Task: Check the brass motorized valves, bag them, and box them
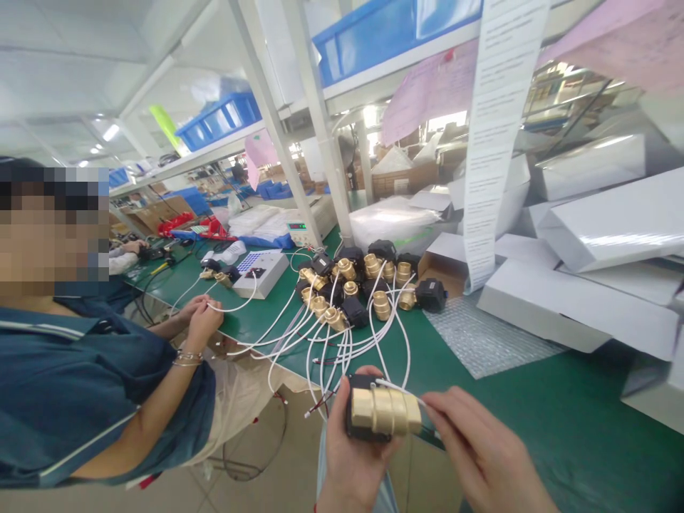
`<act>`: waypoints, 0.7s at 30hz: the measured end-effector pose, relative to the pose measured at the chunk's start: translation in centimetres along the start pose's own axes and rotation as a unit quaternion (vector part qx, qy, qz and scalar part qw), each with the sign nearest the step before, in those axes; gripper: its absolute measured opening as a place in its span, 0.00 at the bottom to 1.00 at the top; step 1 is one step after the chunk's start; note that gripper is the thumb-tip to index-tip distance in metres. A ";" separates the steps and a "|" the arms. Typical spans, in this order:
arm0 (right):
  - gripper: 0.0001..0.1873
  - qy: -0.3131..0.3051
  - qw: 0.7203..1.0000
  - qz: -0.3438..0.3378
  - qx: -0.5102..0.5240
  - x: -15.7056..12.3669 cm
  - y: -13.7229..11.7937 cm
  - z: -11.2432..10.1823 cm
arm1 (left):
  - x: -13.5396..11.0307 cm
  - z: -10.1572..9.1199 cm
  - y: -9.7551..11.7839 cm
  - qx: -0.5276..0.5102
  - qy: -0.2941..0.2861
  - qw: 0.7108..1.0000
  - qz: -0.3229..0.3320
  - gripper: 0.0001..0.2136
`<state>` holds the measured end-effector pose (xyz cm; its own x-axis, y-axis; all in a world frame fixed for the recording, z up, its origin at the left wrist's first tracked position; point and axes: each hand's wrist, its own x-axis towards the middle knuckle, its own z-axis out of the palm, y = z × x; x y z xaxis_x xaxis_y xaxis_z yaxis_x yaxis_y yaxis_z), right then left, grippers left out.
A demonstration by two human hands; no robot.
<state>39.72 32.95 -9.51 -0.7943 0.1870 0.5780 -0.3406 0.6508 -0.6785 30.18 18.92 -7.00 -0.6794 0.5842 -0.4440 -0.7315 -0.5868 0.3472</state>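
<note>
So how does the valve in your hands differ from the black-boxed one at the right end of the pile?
The held valve is off the bench in the left hand, brass body facing the camera; the right hand pinches its white cable. The end valve rests untouched on the green bench, showing mostly black housing. Both pair brass with black.

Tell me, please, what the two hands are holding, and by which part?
The left hand grips a brass valve by its black body; the right hand pinches its white wire beside the brass end.

Green-topped workbench, white steel shelving posts, blue bins overhead, bright ceiling strip lights
</note>
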 end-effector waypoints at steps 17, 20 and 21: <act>0.15 -0.124 0.988 0.084 0.047 2.2 -0.4 -3.1 | -0.5 1.0 -1.2 0.596 0.071 0.714 0.359 0.08; 0.14 -0.099 0.992 0.069 0.024 4.2 1.5 -3.9 | -0.8 1.4 -1.3 0.500 0.028 0.834 0.232 0.12; 0.15 -0.102 0.992 0.068 0.024 4.1 2.1 -3.3 | -0.7 1.5 -1.3 0.435 0.029 0.880 0.189 0.16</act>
<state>37.48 37.52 -7.06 -0.9177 0.1148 0.3804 -0.2438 0.5932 -0.7672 31.56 20.08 -5.89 -0.8975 0.3960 -0.1941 -0.2392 -0.0674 0.9686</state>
